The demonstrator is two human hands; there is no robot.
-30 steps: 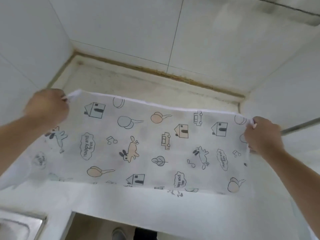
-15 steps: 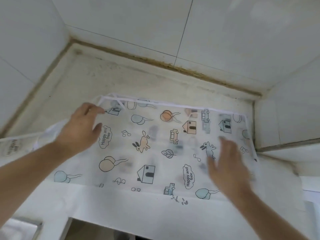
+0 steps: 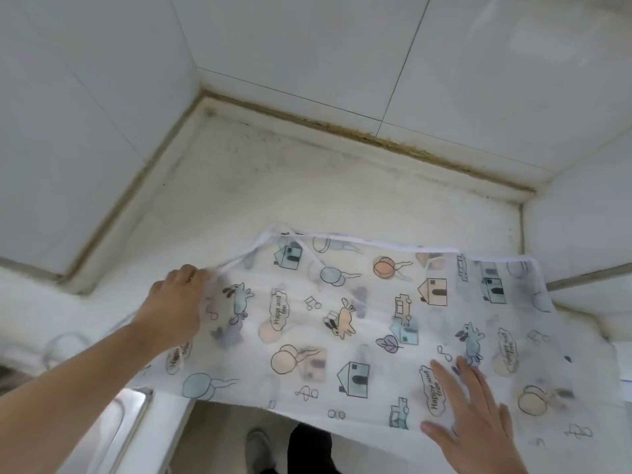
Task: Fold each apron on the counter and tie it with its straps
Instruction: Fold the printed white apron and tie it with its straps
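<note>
Sink (image 3: 130, 422) beside apron (image 3: 359, 319) spread on counter (image 3: 307, 186), hands on it.

This was a home kitchen. Large glossy white wall tiles (image 3: 307, 56) met a pale, stained counter (image 3: 307, 186) in a corner, with a browned, grimy seam (image 3: 393, 140) along the join. The steel rim of a sink (image 3: 133, 415) was set into the counter at lower left, above a pale floor (image 3: 219, 436).
</note>
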